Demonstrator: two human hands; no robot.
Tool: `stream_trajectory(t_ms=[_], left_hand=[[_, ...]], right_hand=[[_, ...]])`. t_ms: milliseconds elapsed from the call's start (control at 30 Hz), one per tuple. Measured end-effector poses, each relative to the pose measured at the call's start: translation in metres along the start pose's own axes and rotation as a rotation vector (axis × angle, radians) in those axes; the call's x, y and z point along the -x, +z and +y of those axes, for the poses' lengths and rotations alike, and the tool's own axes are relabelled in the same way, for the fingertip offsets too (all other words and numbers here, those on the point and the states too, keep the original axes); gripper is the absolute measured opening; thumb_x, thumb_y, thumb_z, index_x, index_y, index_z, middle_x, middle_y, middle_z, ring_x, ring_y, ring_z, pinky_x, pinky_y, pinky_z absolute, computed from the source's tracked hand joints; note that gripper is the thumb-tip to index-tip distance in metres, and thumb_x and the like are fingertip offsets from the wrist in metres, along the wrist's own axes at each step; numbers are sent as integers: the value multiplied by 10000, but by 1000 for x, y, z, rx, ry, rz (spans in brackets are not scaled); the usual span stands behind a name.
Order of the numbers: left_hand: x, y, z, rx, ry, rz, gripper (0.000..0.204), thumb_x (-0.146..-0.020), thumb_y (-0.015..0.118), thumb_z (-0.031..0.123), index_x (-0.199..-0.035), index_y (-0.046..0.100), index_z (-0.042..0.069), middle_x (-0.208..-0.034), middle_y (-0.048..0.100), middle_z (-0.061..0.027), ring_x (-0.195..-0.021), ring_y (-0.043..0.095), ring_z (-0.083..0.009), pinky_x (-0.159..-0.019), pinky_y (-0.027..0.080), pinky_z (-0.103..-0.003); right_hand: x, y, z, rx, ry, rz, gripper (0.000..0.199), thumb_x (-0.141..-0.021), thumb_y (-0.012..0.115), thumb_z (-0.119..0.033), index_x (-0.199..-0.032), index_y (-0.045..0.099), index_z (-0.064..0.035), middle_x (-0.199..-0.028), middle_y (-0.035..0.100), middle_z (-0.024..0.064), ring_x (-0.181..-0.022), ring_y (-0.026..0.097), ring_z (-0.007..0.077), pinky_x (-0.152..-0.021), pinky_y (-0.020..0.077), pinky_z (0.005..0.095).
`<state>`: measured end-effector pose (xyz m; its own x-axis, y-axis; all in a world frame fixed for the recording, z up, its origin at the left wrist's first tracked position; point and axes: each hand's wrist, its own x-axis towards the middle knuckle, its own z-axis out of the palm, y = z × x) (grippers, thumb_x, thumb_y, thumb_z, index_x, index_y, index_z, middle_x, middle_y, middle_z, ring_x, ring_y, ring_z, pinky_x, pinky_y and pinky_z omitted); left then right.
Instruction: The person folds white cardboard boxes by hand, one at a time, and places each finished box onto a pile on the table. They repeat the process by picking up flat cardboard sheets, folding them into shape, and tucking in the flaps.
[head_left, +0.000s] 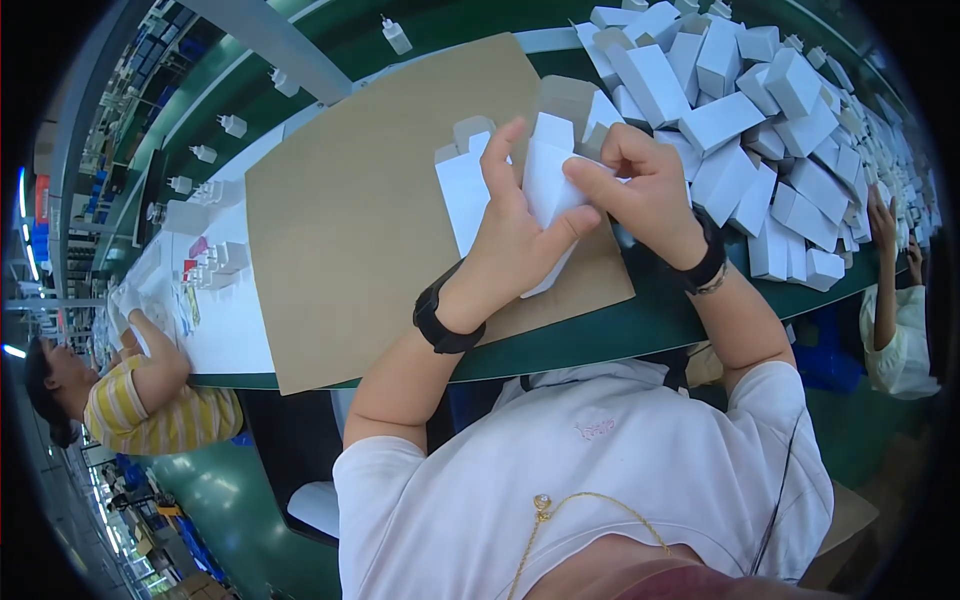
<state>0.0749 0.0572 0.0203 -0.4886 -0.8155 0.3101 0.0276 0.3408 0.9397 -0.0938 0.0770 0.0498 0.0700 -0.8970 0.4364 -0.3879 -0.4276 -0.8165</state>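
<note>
An upright white carton (548,178) with its top flap raised is between my two hands, above a brown cardboard sheet (350,220). My left hand (520,225) holds the carton from its left side, thumb across the front and index finger pointing up; its other fingers are hidden. On the right side, my right hand (645,180) pinches the carton's edge between thumb and curled fingers. Just left of the hands, another white carton (461,200) lies on the sheet with its end flaps open. A further open flap (568,100) shows behind my hands.
A large heap of white cartons (725,120) covers the bench's right side. Small white chargers (396,36) sit along the green belt beyond, and more chargers (218,262) stand at left. A person in a striped shirt (165,405) works at left, another person (895,320) at right.
</note>
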Motion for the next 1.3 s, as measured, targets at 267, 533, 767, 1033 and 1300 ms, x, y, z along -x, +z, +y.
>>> stream_trajectory(t_ms=[267,533,767,1033,1300], left_hand=[[3,1,3,211,-7,-35,566,-904,536,217,-1321,175,91,-1183,416,-149,-1029,469,-192,-854,407,-317],[4,10,13,525,-131,-46,536,-932,483,202,-1309,109,131,-1003,537,-135,-824,575,-157,-704,469,-271],[2,-7,14,328,-118,-186,613,-911,525,239,-1321,87,114,-1018,537,-152,-872,566,-174,-730,457,-282],[2,-8,17,175,-35,-213,684,-880,571,265,-1327,85,88,-1038,529,-162,-909,549,-192,-760,444,-302],[-2,-13,19,133,-80,-44,531,-912,521,237,-1313,225,54,-1036,535,-187,-906,557,-237,-780,436,-309]], right_hand=[[2,13,2,-461,137,1,279,-857,621,-234,-1051,537,-53,-859,550,-11,-764,493,64,-702,400,195],[10,4,1,-370,-12,-52,180,-908,543,-194,-988,580,-38,-925,596,41,-720,529,61,-605,423,189],[-2,-14,1,-386,1,-190,273,-895,554,-170,-1102,620,-5,-1055,647,122,-940,602,145,-785,483,248],[-11,-28,-5,-322,167,-240,247,-858,567,-110,-1062,642,6,-1014,655,114,-876,619,157,-778,486,257],[-5,-33,-15,-96,-19,-216,322,-781,674,-108,-1096,637,-53,-1062,642,133,-919,609,147,-779,463,245]])
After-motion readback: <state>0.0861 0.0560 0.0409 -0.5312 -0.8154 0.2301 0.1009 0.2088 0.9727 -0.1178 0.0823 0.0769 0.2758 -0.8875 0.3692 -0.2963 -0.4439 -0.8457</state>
